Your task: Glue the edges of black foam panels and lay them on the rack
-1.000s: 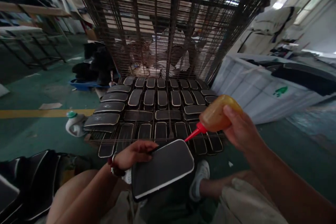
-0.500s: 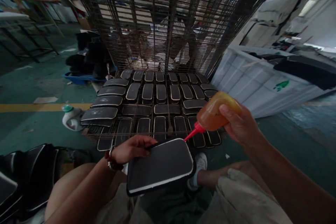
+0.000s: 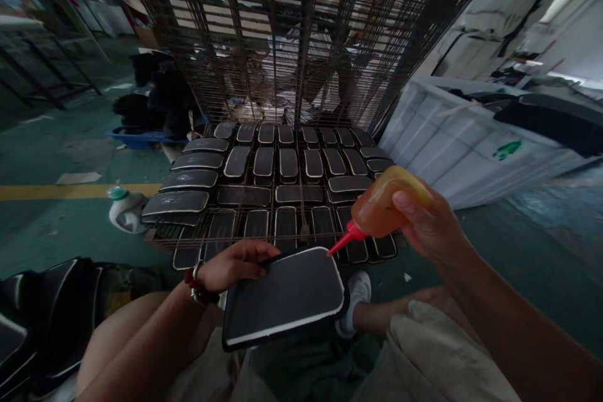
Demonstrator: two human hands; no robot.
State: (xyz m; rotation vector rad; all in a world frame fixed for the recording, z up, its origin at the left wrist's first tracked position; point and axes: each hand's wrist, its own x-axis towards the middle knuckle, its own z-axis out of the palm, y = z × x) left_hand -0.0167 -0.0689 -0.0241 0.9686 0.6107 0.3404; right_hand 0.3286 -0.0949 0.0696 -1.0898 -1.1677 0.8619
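Observation:
My left hand [image 3: 241,265] grips the upper left edge of a dark flat panel [image 3: 287,298] with rounded corners, thumb on top and the fingers partly hidden behind it. A white line runs along the panel's border. In my right hand [image 3: 431,220] is a squeeze bottle [image 3: 384,204] of amber liquid, tilted down to the left. Its red nozzle [image 3: 346,237] has its tip at the panel's upper right corner, on or just over the white line.
Similar panels [image 3: 288,163] with pale outlines lie in rows on a wire rack [image 3: 301,75] ahead. More dark pieces [image 3: 51,314] are stacked at lower left. A white jug [image 3: 126,208] with a green cap stands on the floor. At right is a large white bin [image 3: 452,138].
The nozzle tip has shifted slightly down and left along the panel's corner. The panel and my left hand have moved a little left. Both hands keep their hold.

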